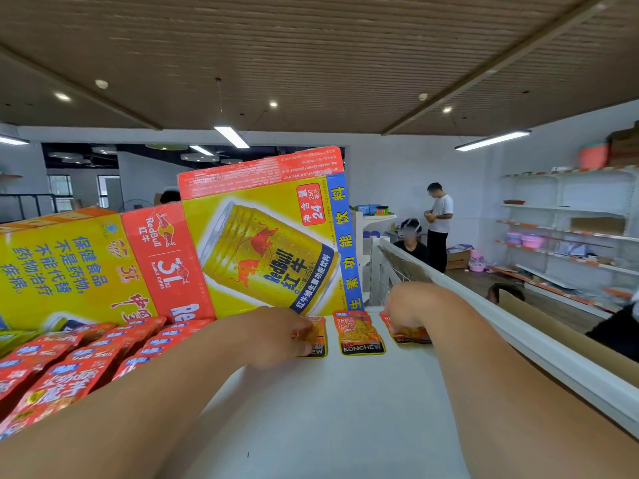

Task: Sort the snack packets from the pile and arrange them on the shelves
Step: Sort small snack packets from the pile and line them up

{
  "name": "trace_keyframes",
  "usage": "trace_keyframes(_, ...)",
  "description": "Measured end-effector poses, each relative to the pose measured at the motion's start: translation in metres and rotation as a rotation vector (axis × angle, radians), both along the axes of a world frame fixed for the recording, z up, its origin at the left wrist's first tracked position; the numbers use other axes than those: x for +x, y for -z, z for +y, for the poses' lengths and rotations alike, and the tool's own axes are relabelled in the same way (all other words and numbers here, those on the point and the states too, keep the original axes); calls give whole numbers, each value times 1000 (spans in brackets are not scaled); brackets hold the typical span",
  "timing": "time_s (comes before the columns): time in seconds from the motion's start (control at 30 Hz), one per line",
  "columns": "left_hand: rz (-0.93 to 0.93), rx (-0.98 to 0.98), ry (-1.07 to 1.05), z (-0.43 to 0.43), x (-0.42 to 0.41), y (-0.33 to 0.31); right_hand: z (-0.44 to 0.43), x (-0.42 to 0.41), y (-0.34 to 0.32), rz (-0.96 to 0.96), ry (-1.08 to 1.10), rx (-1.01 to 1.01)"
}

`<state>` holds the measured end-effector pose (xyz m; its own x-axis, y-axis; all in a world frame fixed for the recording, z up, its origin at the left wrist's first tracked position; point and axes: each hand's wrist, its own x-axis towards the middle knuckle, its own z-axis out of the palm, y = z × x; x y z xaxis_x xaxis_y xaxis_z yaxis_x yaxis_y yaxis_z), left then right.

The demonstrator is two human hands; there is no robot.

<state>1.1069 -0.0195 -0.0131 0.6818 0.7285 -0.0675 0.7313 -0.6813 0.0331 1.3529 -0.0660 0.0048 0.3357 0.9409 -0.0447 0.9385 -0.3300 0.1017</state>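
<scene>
Pinching the left packet (316, 337) by its left edge, the left hand (276, 337) curls round it; the right hand (404, 309) curls over the far end of the right packet (413, 335). Both lie far on the shelf (345, 392). Likely light, soft, slippery pouches; sealed edges grip best.

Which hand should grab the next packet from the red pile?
Left. The red packet pile lies at the left, beside the left hand, which holds the leftmost KONCHEW packet. The right hand is on the rightmost KONCHEW packet and would likely have to cross over.
</scene>
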Motion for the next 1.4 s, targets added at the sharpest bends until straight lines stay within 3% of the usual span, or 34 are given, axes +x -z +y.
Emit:
trace_keyframes(0.23,-29,-23,-6,0,-1,-2,1,-1,-3,21,-11,13)
trace_keyframes(0.37,-146,-36,-48,0,-6,-12,-2,-8,-10,62,-6,92)
trace_keyframes(0.5,-243,14,-66,1,-16,-25,-6,-21,-14,79,-87,132)
trace_keyframes(0.63,-276,45,-37,-11,-19,-45,-12,-29,-19,240,-177,250)
trace_keyframes(0.73,-246,68,-45,-20,-26,-56,-17,-44,-25,237,-192,248)
trace_keyframes(0.97,-410,120,-19,-34,-44,-61,-48,-95,-31,255,-189,337)
trace_keyframes(1.2,-446,142,-17,-48,-142,-70,-85,-181,-57,206,-214,383)
trace_keyframes(1.4,-418,253,-147,-61,-286,-89,-95,-302,-84,156,-293,442)
